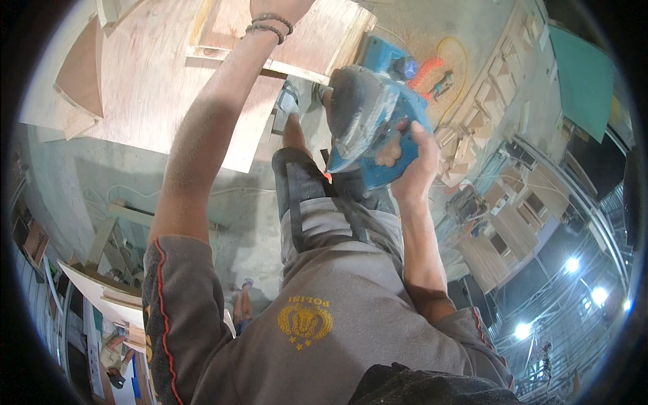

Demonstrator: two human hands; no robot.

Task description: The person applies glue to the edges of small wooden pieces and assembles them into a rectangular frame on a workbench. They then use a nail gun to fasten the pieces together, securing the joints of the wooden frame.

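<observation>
The right hand (pixel 417 162) is gripping a blue handheld power tool (pixel 358 115) by its handle; the fingers are closing around the grip and are showing through the handle opening. The tool is occupying the space in front of the person's right side, just beside the right-hand end of an upper wooden panel (pixel 324 44); whether it is touching that panel cannot be determined. The left hand (pixel 280 8) is reaching over the same panel at the upper picture edge; its fingers are falling outside the view, so their state cannot be told. Dark bracelets (pixel 270 28) are encircling the left wrist. A broad plywood sheet (pixel 155 81) is extending leftward below the upper panel. A red coiled hose (pixel 426 69) is lying just beyond the tool, and open wooden frames (pixel 482 101) are forming a row farther right.
</observation>
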